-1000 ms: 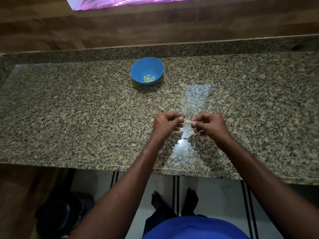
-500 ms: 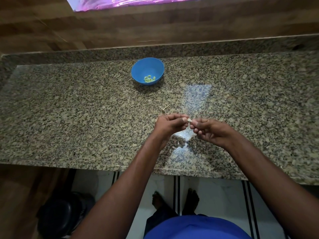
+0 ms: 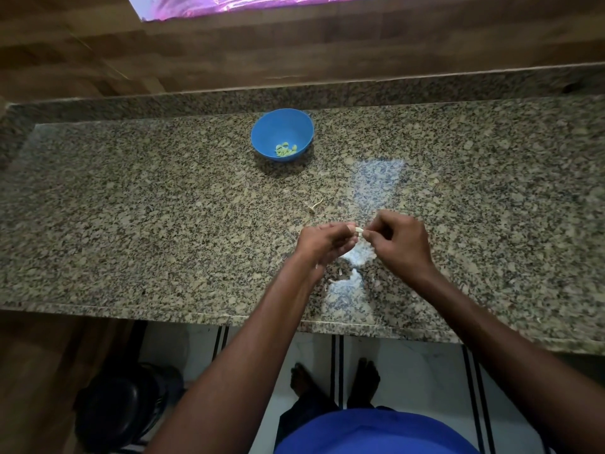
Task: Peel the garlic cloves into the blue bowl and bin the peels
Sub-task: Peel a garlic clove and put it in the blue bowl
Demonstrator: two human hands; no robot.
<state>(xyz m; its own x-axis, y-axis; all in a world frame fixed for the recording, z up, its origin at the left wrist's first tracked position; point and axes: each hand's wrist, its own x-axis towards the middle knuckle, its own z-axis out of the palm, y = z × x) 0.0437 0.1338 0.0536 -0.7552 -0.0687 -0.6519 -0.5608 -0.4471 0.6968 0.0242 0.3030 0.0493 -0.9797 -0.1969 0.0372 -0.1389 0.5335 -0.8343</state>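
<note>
- Both forearms reach from the near edge of the counter (image 3: pixel 131 224) toward its middle, converging so the two hands meet just above the surface.
- The left hand (image 3: pixel 324 244) is turned back-up, its fingers curled inward, thumb and fingertips pinching one end of a small pale garlic clove (image 3: pixel 359 230).
- The right hand (image 3: pixel 401 242) faces it, knuckles up, fingers bent and bunched, its fingertips pinching the other end of the same clove.
- The two hands are nearly touching, with only the clove between their fingertips.
- Both wrists are lifted off the counter; the bare forearms cross its near edge.
- Two bare feet (image 3: pixel 334 381) stand on the floor below that near edge.
</note>
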